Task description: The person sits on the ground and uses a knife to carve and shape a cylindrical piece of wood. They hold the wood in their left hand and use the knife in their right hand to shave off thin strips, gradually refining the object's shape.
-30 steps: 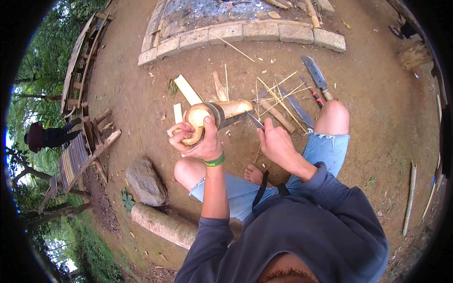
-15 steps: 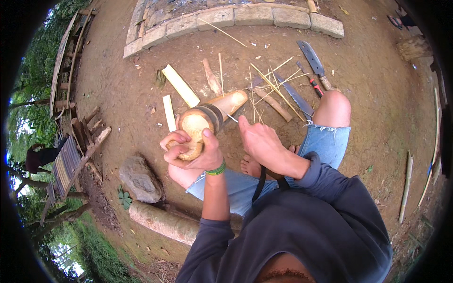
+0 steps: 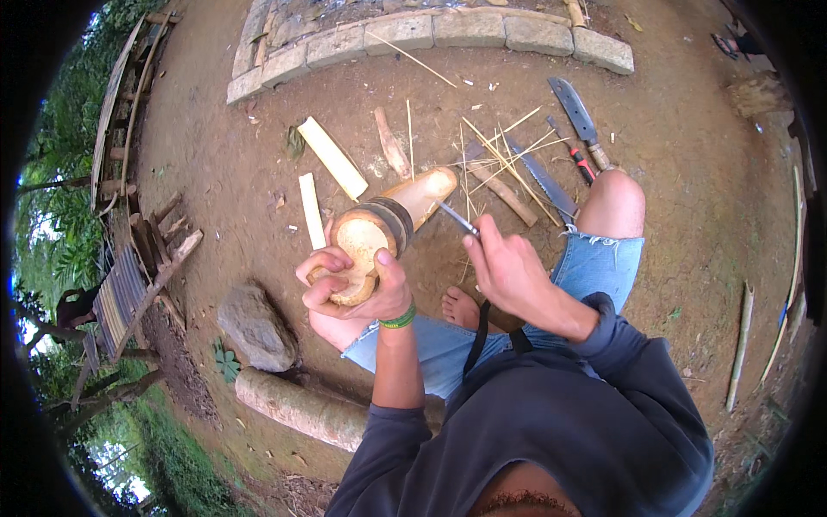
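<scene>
brown earth (image 3: 215,172) spreads around the carved wood (image 3: 389,217) to block edging (image 3: 469,28). left grip (image 3: 383,295) clamps the wood, right grip (image 3: 517,271) a knife (image 3: 463,221) beside it; the wristband's (image 3: 398,320) markings are illegible.

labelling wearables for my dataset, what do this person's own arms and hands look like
The left hand and right hand are bare, without gloves. Dark navy sleeves stop partway along the forearms. A green wristband with yellowish markings is on the left wrist; the right wrist shows nothing worn.

Fingers (image 3: 320,261) gripping carved wood (image 3: 360,233), small knife (image 3: 460,220)
</scene>
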`<act>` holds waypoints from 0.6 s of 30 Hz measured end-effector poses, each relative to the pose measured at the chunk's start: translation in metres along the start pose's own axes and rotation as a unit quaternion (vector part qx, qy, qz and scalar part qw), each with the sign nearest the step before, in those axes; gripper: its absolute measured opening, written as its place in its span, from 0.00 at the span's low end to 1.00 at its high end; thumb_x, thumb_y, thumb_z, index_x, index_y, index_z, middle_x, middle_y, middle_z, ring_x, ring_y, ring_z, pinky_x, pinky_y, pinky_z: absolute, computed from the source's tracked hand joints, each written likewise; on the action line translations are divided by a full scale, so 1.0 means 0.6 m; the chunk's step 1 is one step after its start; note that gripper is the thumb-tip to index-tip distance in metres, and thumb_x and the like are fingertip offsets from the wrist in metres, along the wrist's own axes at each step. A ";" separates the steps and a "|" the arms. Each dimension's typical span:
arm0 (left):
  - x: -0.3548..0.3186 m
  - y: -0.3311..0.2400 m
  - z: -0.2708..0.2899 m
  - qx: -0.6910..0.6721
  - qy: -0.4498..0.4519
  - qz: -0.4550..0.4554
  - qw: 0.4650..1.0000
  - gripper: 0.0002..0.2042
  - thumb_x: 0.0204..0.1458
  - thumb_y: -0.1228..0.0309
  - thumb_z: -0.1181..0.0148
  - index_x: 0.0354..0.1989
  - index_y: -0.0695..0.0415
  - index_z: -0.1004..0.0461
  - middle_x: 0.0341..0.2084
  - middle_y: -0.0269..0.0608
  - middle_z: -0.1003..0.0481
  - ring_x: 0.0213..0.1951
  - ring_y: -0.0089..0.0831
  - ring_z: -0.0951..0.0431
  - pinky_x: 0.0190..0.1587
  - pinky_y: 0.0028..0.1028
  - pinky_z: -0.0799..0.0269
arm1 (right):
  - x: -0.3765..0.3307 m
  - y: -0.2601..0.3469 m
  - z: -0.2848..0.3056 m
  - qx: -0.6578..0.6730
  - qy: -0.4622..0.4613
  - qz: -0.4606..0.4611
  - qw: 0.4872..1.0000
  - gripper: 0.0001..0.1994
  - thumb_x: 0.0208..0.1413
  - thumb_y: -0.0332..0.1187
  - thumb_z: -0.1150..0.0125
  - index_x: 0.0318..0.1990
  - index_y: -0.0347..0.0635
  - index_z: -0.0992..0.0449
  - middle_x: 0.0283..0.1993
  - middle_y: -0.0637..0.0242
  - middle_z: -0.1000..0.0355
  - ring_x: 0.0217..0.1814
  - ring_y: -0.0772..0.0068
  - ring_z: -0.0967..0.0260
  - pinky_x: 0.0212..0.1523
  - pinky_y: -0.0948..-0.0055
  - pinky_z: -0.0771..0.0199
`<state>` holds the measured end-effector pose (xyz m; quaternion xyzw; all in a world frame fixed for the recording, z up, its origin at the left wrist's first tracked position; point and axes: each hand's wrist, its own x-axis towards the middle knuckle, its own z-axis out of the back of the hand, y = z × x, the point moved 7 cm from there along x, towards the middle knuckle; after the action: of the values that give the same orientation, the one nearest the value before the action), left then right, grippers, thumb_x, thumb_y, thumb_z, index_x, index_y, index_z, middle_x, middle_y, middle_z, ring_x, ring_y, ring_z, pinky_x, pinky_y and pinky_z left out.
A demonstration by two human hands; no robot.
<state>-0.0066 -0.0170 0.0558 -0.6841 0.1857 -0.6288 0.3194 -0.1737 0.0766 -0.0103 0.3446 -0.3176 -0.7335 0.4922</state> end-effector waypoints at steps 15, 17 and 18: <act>-0.008 0.003 0.020 -0.020 0.018 0.016 1.000 0.29 0.44 0.65 0.26 0.38 0.49 0.50 0.36 0.37 0.44 0.34 0.27 0.39 0.43 0.33 0.36 | -0.009 0.031 -0.050 -0.097 0.135 0.020 0.986 0.12 0.52 0.23 0.48 0.43 0.35 0.40 0.23 0.43 0.28 0.28 0.38 0.25 0.26 0.47 0.25; -0.002 0.007 0.027 0.000 0.009 0.030 0.999 0.29 0.44 0.65 0.26 0.38 0.48 0.50 0.36 0.37 0.44 0.34 0.27 0.39 0.42 0.32 0.37 | 0.001 0.041 -0.054 -0.101 0.126 0.025 0.986 0.11 0.53 0.22 0.49 0.43 0.34 0.40 0.23 0.43 0.27 0.28 0.39 0.25 0.27 0.47 0.25; -0.002 0.015 0.032 0.019 -0.001 0.039 0.999 0.29 0.44 0.65 0.26 0.38 0.48 0.50 0.36 0.37 0.44 0.34 0.27 0.39 0.42 0.32 0.38 | 0.006 0.045 -0.058 -0.106 0.112 0.038 0.987 0.11 0.53 0.23 0.49 0.43 0.34 0.40 0.23 0.43 0.28 0.28 0.38 0.26 0.27 0.47 0.26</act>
<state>0.0136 -0.0187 0.0486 -0.6709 0.2006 -0.6183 0.3568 -0.1326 0.0605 -0.0091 0.3584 -0.1936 -0.7005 0.5860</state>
